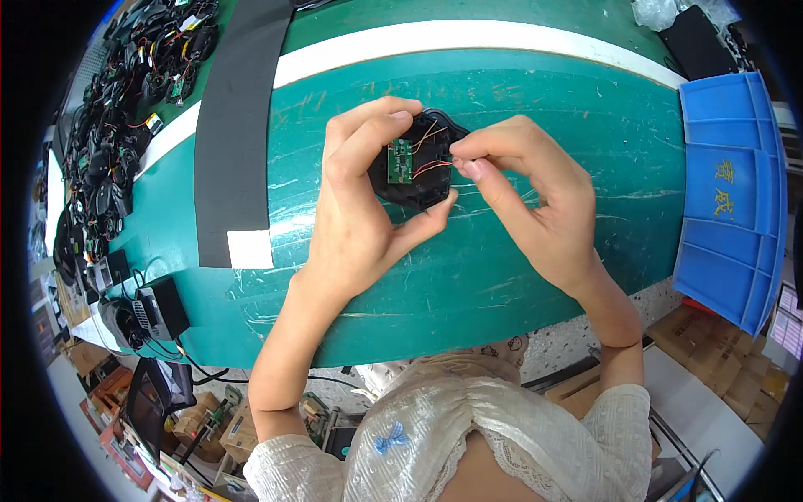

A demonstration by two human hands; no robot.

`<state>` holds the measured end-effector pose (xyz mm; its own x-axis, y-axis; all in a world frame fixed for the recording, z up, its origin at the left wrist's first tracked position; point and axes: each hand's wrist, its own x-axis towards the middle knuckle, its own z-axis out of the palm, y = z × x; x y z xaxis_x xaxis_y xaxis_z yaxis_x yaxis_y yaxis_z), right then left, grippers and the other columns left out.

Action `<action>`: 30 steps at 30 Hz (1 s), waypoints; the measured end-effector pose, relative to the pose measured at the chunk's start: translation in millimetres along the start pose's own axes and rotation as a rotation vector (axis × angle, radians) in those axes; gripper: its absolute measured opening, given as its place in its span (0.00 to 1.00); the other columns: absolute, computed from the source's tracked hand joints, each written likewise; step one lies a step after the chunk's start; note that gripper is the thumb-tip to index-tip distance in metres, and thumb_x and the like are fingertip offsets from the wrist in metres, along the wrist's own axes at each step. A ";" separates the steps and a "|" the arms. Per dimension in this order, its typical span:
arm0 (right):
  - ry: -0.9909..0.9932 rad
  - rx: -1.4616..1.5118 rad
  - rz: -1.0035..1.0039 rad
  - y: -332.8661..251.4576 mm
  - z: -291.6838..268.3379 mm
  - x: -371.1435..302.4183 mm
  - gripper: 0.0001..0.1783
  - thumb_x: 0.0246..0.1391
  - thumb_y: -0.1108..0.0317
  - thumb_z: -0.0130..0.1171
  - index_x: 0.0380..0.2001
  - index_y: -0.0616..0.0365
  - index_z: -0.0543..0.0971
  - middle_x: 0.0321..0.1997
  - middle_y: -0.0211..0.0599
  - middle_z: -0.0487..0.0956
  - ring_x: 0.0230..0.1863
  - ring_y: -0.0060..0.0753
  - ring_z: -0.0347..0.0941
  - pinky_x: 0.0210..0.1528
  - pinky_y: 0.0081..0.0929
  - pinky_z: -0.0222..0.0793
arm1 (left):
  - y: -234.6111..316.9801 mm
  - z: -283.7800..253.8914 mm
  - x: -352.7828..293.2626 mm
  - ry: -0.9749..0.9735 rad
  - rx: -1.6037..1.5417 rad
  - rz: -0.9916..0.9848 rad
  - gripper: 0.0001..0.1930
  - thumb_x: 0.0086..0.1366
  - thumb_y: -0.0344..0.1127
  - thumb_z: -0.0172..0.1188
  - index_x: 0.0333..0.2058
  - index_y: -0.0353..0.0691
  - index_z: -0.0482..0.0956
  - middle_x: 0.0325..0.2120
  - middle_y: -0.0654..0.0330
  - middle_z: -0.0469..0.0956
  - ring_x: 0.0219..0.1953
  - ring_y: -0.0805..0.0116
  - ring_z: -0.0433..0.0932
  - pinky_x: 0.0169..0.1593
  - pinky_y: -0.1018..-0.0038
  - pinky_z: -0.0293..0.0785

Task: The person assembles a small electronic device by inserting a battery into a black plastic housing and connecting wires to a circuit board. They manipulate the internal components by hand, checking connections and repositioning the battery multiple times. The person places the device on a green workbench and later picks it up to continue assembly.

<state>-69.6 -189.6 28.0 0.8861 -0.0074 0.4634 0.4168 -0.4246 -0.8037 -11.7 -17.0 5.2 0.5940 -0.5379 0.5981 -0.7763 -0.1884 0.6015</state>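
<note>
My left hand (351, 197) is clamped around a black case (432, 182) over the middle of the green table (493, 268), a circuit board (400, 161) inside it. My right hand (548, 197) pinches red wires (431, 166). A blue bin (729, 238) sits at the table's right end.

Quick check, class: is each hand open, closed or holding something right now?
Left hand: closed around a black shell with a green circuit board inside.
Right hand: thumb and fingertips closed, pinching red wire.
</note>
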 end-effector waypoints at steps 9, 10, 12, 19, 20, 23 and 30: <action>0.042 0.108 0.031 0.1 4.0 2.1 0.09 0.51 0.80 0.58 0.38 0.62 0.75 0.32 0.37 0.75 0.32 0.27 0.75 0.35 0.24 0.72 | 1.5 2.3 0.8 0.033 -0.092 -0.050 0.43 0.45 0.25 0.71 0.55 0.38 0.51 0.51 0.45 0.63 0.50 0.60 0.70 0.53 0.68 0.70; 0.072 0.120 0.051 -2.3 5.3 3.2 0.09 0.51 0.80 0.58 0.38 0.62 0.75 0.32 0.37 0.74 0.32 0.27 0.75 0.35 0.24 0.72 | 1.8 2.1 0.8 0.034 -0.098 -0.055 0.43 0.45 0.25 0.71 0.55 0.38 0.51 0.51 0.45 0.63 0.50 0.60 0.70 0.53 0.68 0.69; -0.003 -0.011 0.015 -1.5 -1.4 4.1 0.10 0.50 0.80 0.58 0.38 0.62 0.74 0.31 0.37 0.74 0.31 0.30 0.74 0.34 0.26 0.71 | 2.6 2.0 0.3 0.033 -0.116 -0.074 0.43 0.45 0.25 0.71 0.55 0.38 0.50 0.51 0.45 0.63 0.50 0.60 0.70 0.54 0.67 0.69; -0.070 -0.260 -0.136 -2.7 -6.3 6.7 0.11 0.45 0.79 0.59 0.35 0.59 0.74 0.29 0.38 0.72 0.31 0.40 0.70 0.34 0.33 0.67 | 2.8 3.6 0.0 0.024 -0.254 -0.103 0.42 0.45 0.28 0.71 0.54 0.38 0.51 0.52 0.44 0.63 0.51 0.60 0.69 0.55 0.66 0.67; -0.080 -0.257 -0.135 -2.3 -6.5 6.6 0.11 0.45 0.79 0.59 0.35 0.59 0.74 0.29 0.38 0.72 0.31 0.39 0.70 0.34 0.33 0.68 | 2.5 3.6 -0.1 0.030 -0.274 -0.104 0.42 0.45 0.28 0.71 0.54 0.39 0.51 0.52 0.44 0.63 0.51 0.60 0.68 0.56 0.66 0.67; -0.099 -0.252 -0.137 -0.5 -6.8 6.3 0.10 0.46 0.79 0.59 0.34 0.59 0.74 0.30 0.37 0.72 0.32 0.39 0.70 0.34 0.33 0.68 | 0.5 1.6 -0.5 0.001 -0.291 -0.126 0.40 0.45 0.28 0.71 0.52 0.39 0.53 0.53 0.45 0.62 0.51 0.61 0.68 0.56 0.66 0.66; -0.086 -0.208 -0.062 -4.4 -9.5 6.6 0.10 0.46 0.79 0.59 0.34 0.60 0.74 0.29 0.37 0.71 0.31 0.38 0.70 0.34 0.32 0.68 | 2.0 1.6 -1.9 -0.041 -0.316 -0.202 0.39 0.45 0.27 0.70 0.52 0.40 0.54 0.53 0.46 0.61 0.52 0.62 0.67 0.56 0.67 0.67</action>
<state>-67.5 -196.4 38.1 0.8777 0.0979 0.4690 0.4283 -0.5990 -0.6765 -14.8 -17.6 4.4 0.7146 -0.5493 0.4331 -0.5374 -0.0348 0.8426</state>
